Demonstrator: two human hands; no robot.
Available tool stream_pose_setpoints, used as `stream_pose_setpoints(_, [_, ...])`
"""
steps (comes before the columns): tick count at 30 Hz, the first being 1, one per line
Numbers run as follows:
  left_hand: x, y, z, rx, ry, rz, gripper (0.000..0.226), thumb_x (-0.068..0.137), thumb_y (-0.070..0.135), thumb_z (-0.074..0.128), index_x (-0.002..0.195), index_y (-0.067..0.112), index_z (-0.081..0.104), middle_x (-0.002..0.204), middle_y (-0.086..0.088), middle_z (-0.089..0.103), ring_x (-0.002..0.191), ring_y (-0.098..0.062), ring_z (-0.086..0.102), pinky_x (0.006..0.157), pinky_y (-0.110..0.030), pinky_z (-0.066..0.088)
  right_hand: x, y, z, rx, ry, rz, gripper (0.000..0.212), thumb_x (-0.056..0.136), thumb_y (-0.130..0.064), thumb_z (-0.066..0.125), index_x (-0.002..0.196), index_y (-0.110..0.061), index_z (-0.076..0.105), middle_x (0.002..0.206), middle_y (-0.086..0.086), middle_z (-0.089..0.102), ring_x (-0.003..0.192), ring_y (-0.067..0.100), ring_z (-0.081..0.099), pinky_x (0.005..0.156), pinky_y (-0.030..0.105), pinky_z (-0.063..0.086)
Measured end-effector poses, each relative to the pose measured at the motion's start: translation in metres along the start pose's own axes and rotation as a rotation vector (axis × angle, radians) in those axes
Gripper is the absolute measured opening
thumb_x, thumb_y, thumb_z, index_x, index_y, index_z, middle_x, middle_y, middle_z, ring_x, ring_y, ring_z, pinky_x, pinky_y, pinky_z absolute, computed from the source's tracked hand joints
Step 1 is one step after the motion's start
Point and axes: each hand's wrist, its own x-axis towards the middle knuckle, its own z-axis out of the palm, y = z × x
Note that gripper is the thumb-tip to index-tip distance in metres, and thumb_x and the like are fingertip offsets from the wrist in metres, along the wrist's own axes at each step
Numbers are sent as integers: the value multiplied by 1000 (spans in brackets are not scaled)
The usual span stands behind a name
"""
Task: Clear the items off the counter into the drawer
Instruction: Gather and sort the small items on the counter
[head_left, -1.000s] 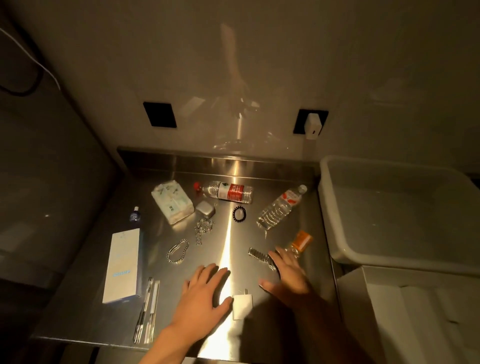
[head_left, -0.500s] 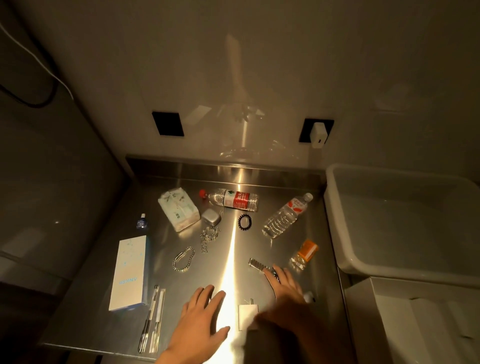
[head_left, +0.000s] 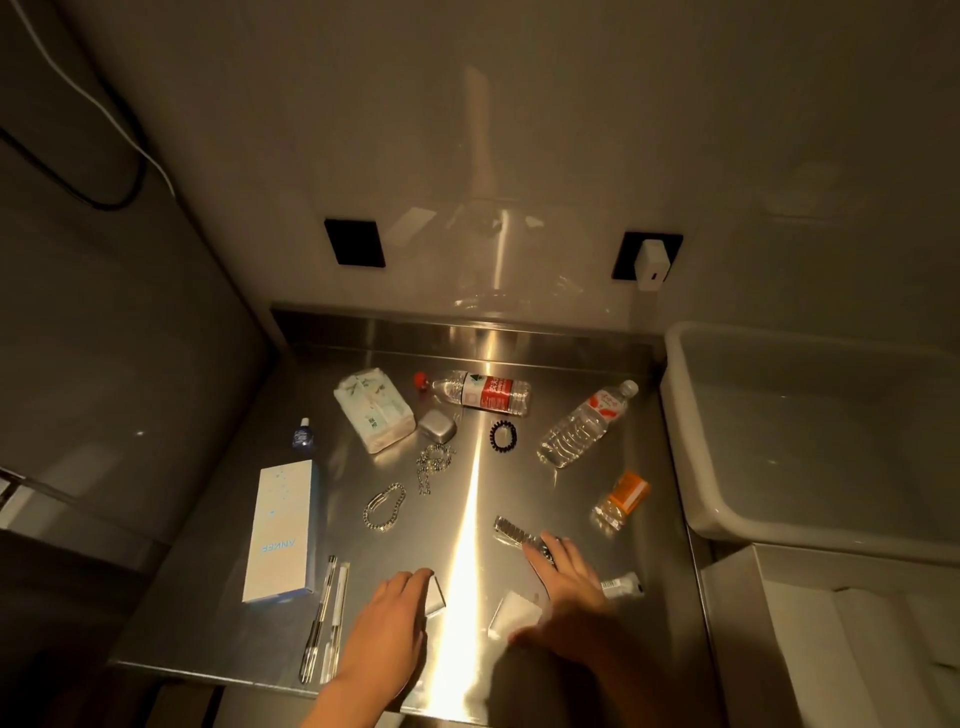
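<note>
Both my hands lie low over the front of the steel counter (head_left: 519, 353). My left hand (head_left: 387, 629) rests flat, its fingertips against a small pale grey object (head_left: 435, 597). My right hand (head_left: 566, 587) is blurred, with its fingers spread. Those fingers reach onto a metal watch band (head_left: 511, 530), and the thumb lies beside a white charger (head_left: 514, 616). A small white tube (head_left: 621, 586) lies just right of that hand. Two pens (head_left: 327, 618) lie left of my left hand. No drawer is in view.
Farther back lie a white-blue box (head_left: 283, 530), a blue dropper bottle (head_left: 302, 436), a tissue pack (head_left: 374, 410), a silver case (head_left: 437, 426), two chains (head_left: 384, 506), a hair tie (head_left: 503, 436), two water bottles (head_left: 483, 392), and an orange pill bottle (head_left: 623, 496). A grey tub (head_left: 691, 467) stands right.
My left hand has drawn back toward the front edge, uncovering the small grey object. My right hand has slid over the charger, which now lies turned. The view has shifted slightly.
</note>
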Motion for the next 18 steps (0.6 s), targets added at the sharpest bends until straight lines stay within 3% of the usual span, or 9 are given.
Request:
stream_pose_setpoints(3, [0,-3,1,-36,15,8,63,93,6,52,148,32,39,139,7,51,122,-16,49,100,-28,45,-5,-12,13,-20,56,-108,120,64,-83,67,159,-35,12,169,-6,3,156,27,-1,123,52,22])
stream_pose_setpoints(6, [-1,-6,1,-88,41,29,58,95,6,53,146,31,44,137,8,55,122,-14,52,103,-27,44,-6,-25,27,-44,133,-223,102,79,-81,53,160,-26,23,169,0,10,156,29,5,121,51,29])
stream_pose_setpoints(10, [-1,-13,-1,-102,40,94,52,94,8,51,141,30,49,131,9,58,118,-13,52,100,-26,44,-4,-51,41,-34,106,-199,86,89,-66,53,159,-27,23,169,2,7,155,34,1,122,49,27])
stream_pose_setpoints(13, [0,-19,-3,-115,38,122,49,90,11,54,135,31,54,128,10,59,117,-14,51,100,-29,44,-11,-68,57,20,202,-208,72,92,-62,37,154,-27,36,167,4,14,153,36,4,119,55,31])
stream_pose_setpoints(16, [5,-26,-8,-108,14,170,36,91,19,55,123,33,59,123,11,62,112,-17,54,95,-32,46,-13,-77,66,-2,271,-232,62,99,-50,44,151,-18,43,165,13,24,152,43,16,118,56,30])
stream_pose_setpoints(18, [8,-31,-11,-94,4,243,20,95,29,54,113,31,64,114,6,66,105,-20,59,87,-36,50,-10,-87,63,-37,292,-219,58,99,-43,53,149,-15,45,162,17,29,147,43,28,113,53,38])
